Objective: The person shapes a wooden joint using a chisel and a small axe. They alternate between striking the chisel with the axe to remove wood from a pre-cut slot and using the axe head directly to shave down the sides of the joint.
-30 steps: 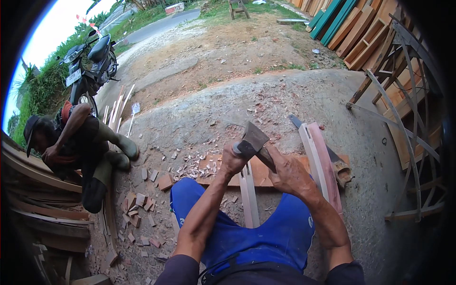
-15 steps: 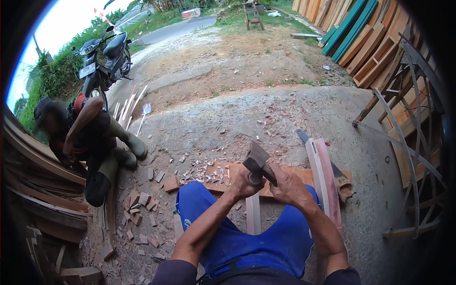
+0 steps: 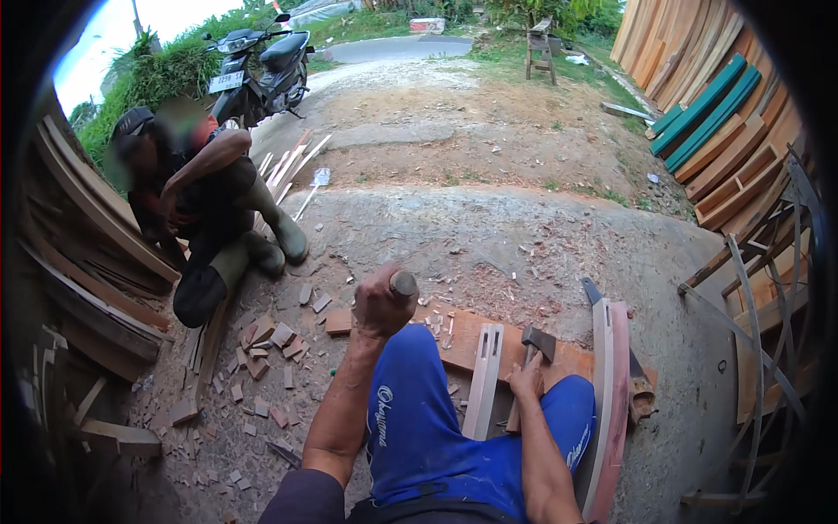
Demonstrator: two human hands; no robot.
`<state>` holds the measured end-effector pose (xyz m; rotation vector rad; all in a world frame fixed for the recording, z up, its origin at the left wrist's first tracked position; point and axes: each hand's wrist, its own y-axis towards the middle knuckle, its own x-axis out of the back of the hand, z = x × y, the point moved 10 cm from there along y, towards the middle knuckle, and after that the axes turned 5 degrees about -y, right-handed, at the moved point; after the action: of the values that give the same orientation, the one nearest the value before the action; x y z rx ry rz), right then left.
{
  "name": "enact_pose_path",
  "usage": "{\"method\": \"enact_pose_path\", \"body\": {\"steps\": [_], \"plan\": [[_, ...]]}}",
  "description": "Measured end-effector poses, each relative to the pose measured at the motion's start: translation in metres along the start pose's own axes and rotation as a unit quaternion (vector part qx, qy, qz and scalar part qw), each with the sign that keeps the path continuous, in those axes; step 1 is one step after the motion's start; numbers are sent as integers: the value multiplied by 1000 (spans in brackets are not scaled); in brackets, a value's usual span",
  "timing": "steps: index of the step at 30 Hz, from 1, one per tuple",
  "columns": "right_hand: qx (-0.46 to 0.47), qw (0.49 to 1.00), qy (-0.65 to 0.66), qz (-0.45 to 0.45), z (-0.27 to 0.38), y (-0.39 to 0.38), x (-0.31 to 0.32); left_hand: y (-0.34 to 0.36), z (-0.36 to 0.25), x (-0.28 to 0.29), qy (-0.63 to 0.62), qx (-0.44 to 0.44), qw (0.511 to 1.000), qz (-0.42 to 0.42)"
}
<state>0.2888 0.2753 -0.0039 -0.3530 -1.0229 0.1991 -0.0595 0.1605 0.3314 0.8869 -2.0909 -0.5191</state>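
Note:
My left hand [image 3: 384,306] is raised over my left knee, closed around a tool with a round-ended handle [image 3: 403,283]. The rest of that tool is hidden behind the hand, so its kind cannot be told. My right hand [image 3: 526,382] grips a hatchet [image 3: 539,342] by its wooden handle, close below the dark metal head, between my knees. Just left of the hatchet, a pale wooden bar [image 3: 483,384] with narrow slots cut in its upper end rests with that end on a reddish-brown plank [image 3: 458,336].
Pale and reddish timbers [image 3: 611,384] lie beside my right leg, with a saw [image 3: 640,380] next to them. Wood offcuts [image 3: 262,345] litter the ground at left. Another person [image 3: 205,210] crouches beyond, near a motorbike [image 3: 262,74]. Boards [image 3: 724,131] lean at far right.
My hands have separated. The left has moved left and up with the round-ended handle; the right has lowered the hatchet beside the slotted bar. The view has shifted left.

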Motion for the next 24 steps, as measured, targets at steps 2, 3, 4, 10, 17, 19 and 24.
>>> {"method": "enact_pose_path", "body": {"steps": [2, 3, 4, 10, 17, 19, 24], "plan": [[0, 999, -42, -15, -9, 2, -20, -39, 66, 9, 94, 113, 986, 73], [1, 1000, -32, 0, -10, 3, -29, -66, 97, 11, 139, 176, 969, 100], [20, 998, -60, 0, -6, 1, -30, -97, 127, 10, 153, 239, 947, 149], [257, 878, 402, 50, 117, -79, 84, -314, 183, -12, 98, 416, 854, 297], [680, 637, 359, 45, 229, -312, 242, -430, 168, -38, -18, 478, 829, 290], [637, 674, 367, -69, 215, -277, 219, -436, 166, -33, -14, 475, 834, 281], [228, 907, 342, 88, 92, -86, 53, -461, 168, -27, 11, 510, 820, 259]]}}
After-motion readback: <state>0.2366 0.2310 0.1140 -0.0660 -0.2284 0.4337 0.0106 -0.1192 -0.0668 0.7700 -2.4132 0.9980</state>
